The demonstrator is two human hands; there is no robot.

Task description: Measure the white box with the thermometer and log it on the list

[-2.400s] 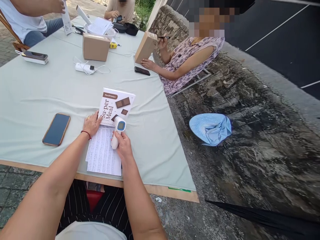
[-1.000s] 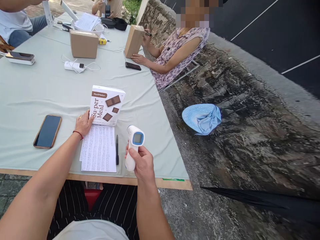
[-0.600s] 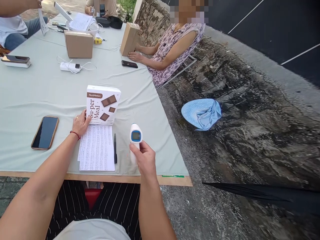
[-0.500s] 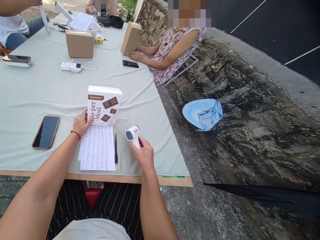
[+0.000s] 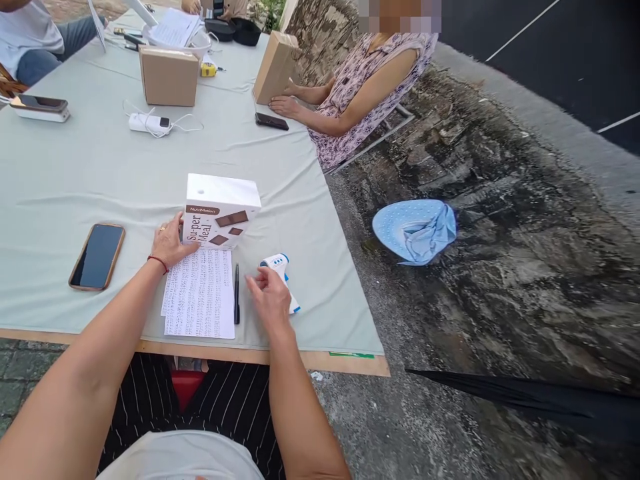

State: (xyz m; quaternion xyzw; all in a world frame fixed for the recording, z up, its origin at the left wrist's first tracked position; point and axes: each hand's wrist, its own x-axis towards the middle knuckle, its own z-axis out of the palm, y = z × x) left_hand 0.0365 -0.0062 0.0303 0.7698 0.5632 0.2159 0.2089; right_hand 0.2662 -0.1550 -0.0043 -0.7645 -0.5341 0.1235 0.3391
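A white NutriMotion Super Meal box (image 5: 220, 227) stands upright on the table at the far end of some printed sheets (image 5: 200, 297). My left hand (image 5: 173, 243) grips its lower left edge, thumb across the front and the other fingers partly hidden behind. To the right, a white and blue infrared thermometer (image 5: 294, 303) lies on the cloth, partly covered by my right hand (image 5: 270, 293). That hand is open, its fingers bent loosely and apart, over the near side of the thermometer. Between the sheets and my right hand lies a black pen (image 5: 237, 293).
A smartphone (image 5: 97, 257) lies at left on the cloth-covered table (image 5: 45, 180). Farther back are a cardboard box (image 5: 170, 80), a white device with a cable (image 5: 150, 124) and a black phone (image 5: 271, 121). A seated person (image 5: 360, 93) holds another carton (image 5: 275, 67) at right.
My right hand has let go of the thermometer, which now lies on the table, and has shifted left. The white box has tilted slightly toward me, with my left hand still on it.
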